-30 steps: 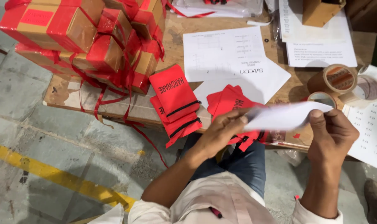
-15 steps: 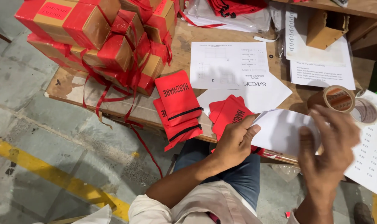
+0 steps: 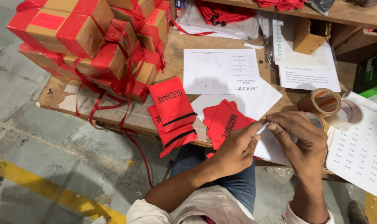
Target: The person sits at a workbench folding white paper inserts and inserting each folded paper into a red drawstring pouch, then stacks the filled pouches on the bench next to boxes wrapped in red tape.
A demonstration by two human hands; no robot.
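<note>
Both hands have drawn together since half a second ago. Left hand (image 3: 237,150) and right hand (image 3: 301,140) pinch the white paper sheet (image 3: 271,145) between fingertips, mostly hidden beneath them, just beside red pouches (image 3: 226,120) on the tabletop (image 3: 176,45).

The person wears a pale, off-white short-sleeved shirt (image 3: 205,209), its sleeves ending above the elbows, so both forearms are bare. Blue denim jeans (image 3: 238,182) cover the legs below the shirt hem. A small red patch shows at the shirt's lower edge. The left hand (image 3: 234,151) and right hand (image 3: 300,141) are bare, with no gloves, rings or watch in sight.
</note>
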